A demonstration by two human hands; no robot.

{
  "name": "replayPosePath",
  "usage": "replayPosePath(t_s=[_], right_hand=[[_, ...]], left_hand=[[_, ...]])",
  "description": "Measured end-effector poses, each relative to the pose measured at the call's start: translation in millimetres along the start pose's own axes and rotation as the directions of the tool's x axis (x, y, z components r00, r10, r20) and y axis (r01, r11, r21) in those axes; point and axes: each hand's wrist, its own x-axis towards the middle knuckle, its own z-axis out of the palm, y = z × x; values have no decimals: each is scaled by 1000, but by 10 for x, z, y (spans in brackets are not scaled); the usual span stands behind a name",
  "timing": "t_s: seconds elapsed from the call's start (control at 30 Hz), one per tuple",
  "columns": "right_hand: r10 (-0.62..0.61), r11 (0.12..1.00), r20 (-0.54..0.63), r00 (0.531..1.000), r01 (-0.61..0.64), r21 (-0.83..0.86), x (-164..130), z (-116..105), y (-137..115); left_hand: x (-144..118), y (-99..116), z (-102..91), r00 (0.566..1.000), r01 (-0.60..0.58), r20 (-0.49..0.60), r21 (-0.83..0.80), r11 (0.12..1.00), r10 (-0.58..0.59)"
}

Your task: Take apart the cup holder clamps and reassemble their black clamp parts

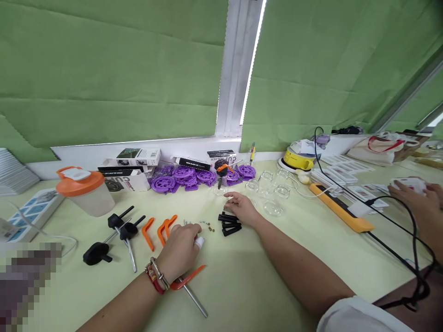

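Observation:
My left hand (183,244), with a white covering on one finger, is closed with its fingertips beside small metal pins; whatever it holds is hidden. Partly under its wrist lies a metal rod (195,299) with an orange curved handle (188,279). My right hand (242,208) reaches over a group of small springs (227,210), its fingers apart and bent downward. Just below it lie several short black tubes (231,226). Small brass-coloured nuts (210,227) are scattered between the hands. More orange handles (148,234) rest left of my left hand.
Black funnel-like parts with rods (128,230) and an orange-lidded jug (86,191) stand left. Purple discs (183,175), boxes (138,157) and glass cups (266,182) line the back. An orange power strip (341,207) lies right, near another person's hands (411,198).

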Motion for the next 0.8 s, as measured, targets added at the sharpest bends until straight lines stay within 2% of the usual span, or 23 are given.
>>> replayPosePath(t_s=[0.1, 0.17, 0.27, 0.37, 0.5, 0.7, 0.8], right_hand=[[-10, 970, -79, 997, -9, -243, -68, -141, -115], [0, 889, -104, 995, -47, -456, -135, -223, -173], [-1, 708, -53, 999, -37, -705, -234, -273, -197], [-7, 624, -3, 1000, 2, -781, -295, -252, -163], [-20, 633, -8, 1000, 6, -774, -331, -228, -106], [-92, 727, -48, 995, 35, -686, -437, -282, -8], [-60, 780, -87, 994, -8, -625, -487, -337, 45]], left_hand=[[-2, 6, -21, 1000, -12, -3, 0, 1000, 12], [2, 13, -32, 1000, -26, -8, -4, 1000, 26], [10, 11, -29, 1000, -29, -9, -9, 1000, 29], [19, -12, -7, 1000, -12, 2, -11, 1000, 12], [21, -43, 14, 1000, 4, 9, 0, 1000, -4], [17, -37, 3, 1000, 4, 19, 2, 1000, -4], [20, -32, -2, 1000, -13, 16, 6, 1000, 13]])
